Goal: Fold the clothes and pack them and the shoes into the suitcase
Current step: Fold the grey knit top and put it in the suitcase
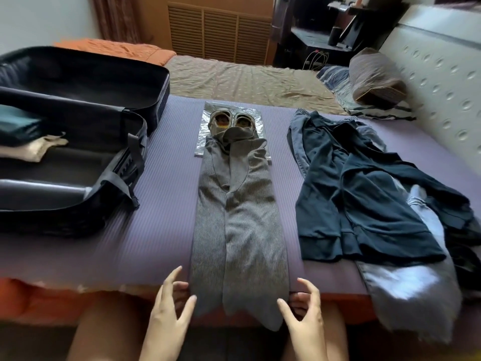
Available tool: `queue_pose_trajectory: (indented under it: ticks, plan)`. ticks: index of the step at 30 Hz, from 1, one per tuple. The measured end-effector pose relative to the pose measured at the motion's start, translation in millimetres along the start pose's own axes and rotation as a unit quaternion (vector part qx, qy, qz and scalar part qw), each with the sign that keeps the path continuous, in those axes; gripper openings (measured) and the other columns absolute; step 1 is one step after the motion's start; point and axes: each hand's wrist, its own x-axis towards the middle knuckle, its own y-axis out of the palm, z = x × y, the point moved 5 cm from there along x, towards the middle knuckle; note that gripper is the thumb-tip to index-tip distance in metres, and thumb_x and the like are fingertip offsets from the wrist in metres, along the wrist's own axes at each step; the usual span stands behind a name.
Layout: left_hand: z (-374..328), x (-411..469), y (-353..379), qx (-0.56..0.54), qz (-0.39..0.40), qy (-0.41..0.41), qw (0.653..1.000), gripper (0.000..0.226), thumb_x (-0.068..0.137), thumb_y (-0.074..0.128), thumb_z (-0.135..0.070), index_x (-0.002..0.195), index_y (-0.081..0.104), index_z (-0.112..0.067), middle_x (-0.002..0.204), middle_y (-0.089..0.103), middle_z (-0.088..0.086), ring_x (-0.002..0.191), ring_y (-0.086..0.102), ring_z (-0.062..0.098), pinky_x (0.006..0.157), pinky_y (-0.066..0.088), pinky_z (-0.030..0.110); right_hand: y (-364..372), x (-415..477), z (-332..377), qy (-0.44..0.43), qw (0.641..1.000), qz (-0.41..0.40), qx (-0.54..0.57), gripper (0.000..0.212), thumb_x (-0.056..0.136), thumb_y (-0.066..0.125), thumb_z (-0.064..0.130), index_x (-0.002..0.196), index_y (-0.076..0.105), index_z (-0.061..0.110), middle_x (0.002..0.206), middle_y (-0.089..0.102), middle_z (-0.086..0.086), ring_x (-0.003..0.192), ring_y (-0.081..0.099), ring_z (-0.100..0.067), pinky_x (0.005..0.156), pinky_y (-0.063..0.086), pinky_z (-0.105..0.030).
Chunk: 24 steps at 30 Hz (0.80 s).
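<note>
While left hand (169, 308), right hand (304, 311) pinch grey garment (239, 230), purple mat (156, 230) covers bed (247, 79).

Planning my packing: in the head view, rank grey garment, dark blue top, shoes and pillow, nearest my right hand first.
1. grey garment, at the right hand fingers.
2. dark blue top, right.
3. shoes, far centre.
4. pillow, far right.
</note>
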Motion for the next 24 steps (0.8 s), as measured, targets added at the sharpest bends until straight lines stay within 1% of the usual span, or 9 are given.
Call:
queue_pose_trajectory:
  ticks: [2, 4, 6, 10, 12, 17, 19, 22, 24]
  plan:
    - [2, -1, 2, 0.02, -0.009, 0.005, 1.0, 0.075, 0.074, 0.075, 0.0, 0.126, 0.038, -0.039, 0.1, 0.057, 0.0, 0.092, 0.056, 0.008, 0.088, 0.035, 0.003, 3, -2, -3, 0.018, 0.999, 0.025, 0.013, 0.079, 0.07, 0.08, 0.004, 0.1, 0.039, 0.064, 0.1, 0.063, -0.006, 0.094, 0.061, -0.014, 0.083, 0.045, -0.016]
    - [3, -4, 4, 0.012, 0.0, 0.006, 1.0, 0.079, 0.074, 0.075, -0.001, 0.128, 0.033, -0.042, 0.099, 0.055, -0.003, 0.092, 0.058, 0.011, 0.09, 0.039, 0.011, 7, -6, -3, 0.024, 0.998, 0.044, 0.029, 0.076, 0.072, 0.079, 0.004, 0.1, 0.035, 0.058, 0.107, 0.061, -0.008, 0.105, 0.059, -0.017, 0.083, 0.04, -0.005]
    - [4, -10, 8, 0.02, 0.008, 0.025, 0.999, 0.082, 0.074, 0.076, -0.004, 0.126, 0.03, -0.048, 0.099, 0.053, -0.006, 0.092, 0.059, 0.01, 0.087, 0.041, 0.012, 10, -9, -3, 0.023, 0.997, 0.06, 0.042, 0.076, 0.074, 0.076, 0.0, 0.096, 0.036, 0.06, 0.096, 0.067, -0.006, 0.097, 0.063, -0.013, 0.08, 0.041, -0.004]
    - [9, -22, 9, -0.016, 0.006, 0.011, 1.0, 0.095, 0.071, 0.078, -0.003, 0.117, 0.026, -0.068, 0.099, 0.056, -0.003, 0.078, 0.063, 0.01, 0.078, 0.049, 0.018, 7, -16, -1, 0.004, 0.994, 0.076, 0.085, 0.073, 0.079, 0.066, -0.012, 0.098, 0.043, 0.055, 0.075, 0.067, -0.006, 0.073, 0.064, -0.018, 0.078, 0.048, -0.026]
    - [7, -31, 8, -0.032, 0.019, 0.02, 0.999, 0.098, 0.073, 0.076, 0.0, 0.12, 0.026, -0.069, 0.097, 0.061, -0.004, 0.076, 0.064, 0.006, 0.074, 0.049, 0.011, 3, -19, 4, -0.011, 0.992, 0.085, 0.089, 0.072, 0.08, 0.064, -0.013, 0.098, 0.045, 0.054, 0.077, 0.067, -0.005, 0.071, 0.066, -0.018, 0.073, 0.05, -0.022]
    - [-7, -43, 2, -0.042, 0.065, 0.004, 0.997, 0.102, 0.079, 0.073, -0.007, 0.145, 0.007, -0.048, 0.065, 0.062, -0.007, 0.054, 0.054, 0.005, 0.068, 0.041, 0.006, -10, -23, 15, -0.046, 0.993, 0.094, 0.061, 0.073, 0.078, 0.069, -0.007, 0.109, 0.046, 0.055, 0.083, 0.068, -0.01, 0.076, 0.069, -0.023, 0.079, 0.052, -0.033]
    - [-19, -44, -3, -0.061, 0.058, 0.011, 0.996, 0.102, 0.079, 0.072, -0.005, 0.145, 0.007, -0.045, 0.063, 0.061, -0.003, 0.053, 0.054, 0.008, 0.066, 0.044, 0.005, -15, -23, 23, -0.059, 0.993, 0.094, 0.043, 0.072, 0.078, 0.072, -0.003, 0.115, 0.045, 0.053, 0.084, 0.068, -0.008, 0.076, 0.069, -0.024, 0.082, 0.052, -0.037]
    - [-34, -43, -10, -0.071, 0.056, 0.009, 0.996, 0.1, 0.078, 0.074, -0.006, 0.145, 0.01, -0.043, 0.064, 0.064, -0.005, 0.048, 0.05, -0.001, 0.061, 0.042, 0.005, -21, -25, 38, -0.058, 0.992, 0.102, 0.037, 0.072, 0.078, 0.075, 0.002, 0.117, 0.045, 0.054, 0.083, 0.069, -0.004, 0.073, 0.069, -0.02, 0.08, 0.054, -0.032]
    - [-41, -43, -10, -0.071, 0.067, 0.008, 0.995, 0.096, 0.077, 0.074, -0.007, 0.145, 0.015, -0.041, 0.068, 0.067, -0.005, 0.053, 0.055, -0.002, 0.065, 0.043, 0.004, -23, -25, 44, -0.048, 0.992, 0.113, 0.036, 0.071, 0.077, 0.075, 0.003, 0.115, 0.046, 0.055, 0.083, 0.07, -0.002, 0.072, 0.069, -0.017, 0.079, 0.054, -0.031]
